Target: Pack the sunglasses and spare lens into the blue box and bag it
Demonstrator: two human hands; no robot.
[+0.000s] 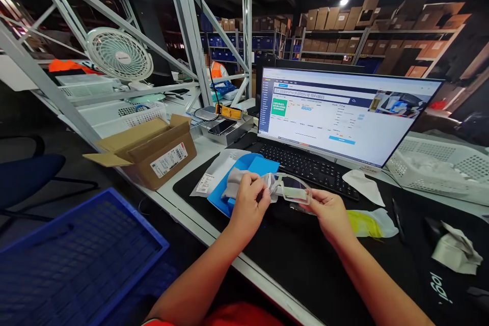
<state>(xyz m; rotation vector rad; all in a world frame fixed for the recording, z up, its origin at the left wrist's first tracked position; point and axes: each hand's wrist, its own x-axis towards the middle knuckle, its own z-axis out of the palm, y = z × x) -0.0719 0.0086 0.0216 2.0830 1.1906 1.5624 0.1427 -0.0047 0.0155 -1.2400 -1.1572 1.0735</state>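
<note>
In front of the monitor, my right hand (330,211) pinches the right end of a pair of clear-framed glasses (308,194). The lens reflects the screen. My left hand (249,206) is closed on a soft grey cloth (234,179), which reaches the left side of the glasses and partly covers it. Whether the cloth is a pouch or a wipe I cannot tell. Beneath the cloth lies a blue folded case or sleeve (262,164), and a clear plastic bag with a white label (204,183) is beside it on the black desk mat (290,260).
An open cardboard box (168,155) stands left, above a blue crate (84,254). Behind my hands are a keyboard (301,163) and a monitor (336,107). To the right lie a yellow-and-clear packet (369,223), crumpled paper (456,249) and a white basket (435,163).
</note>
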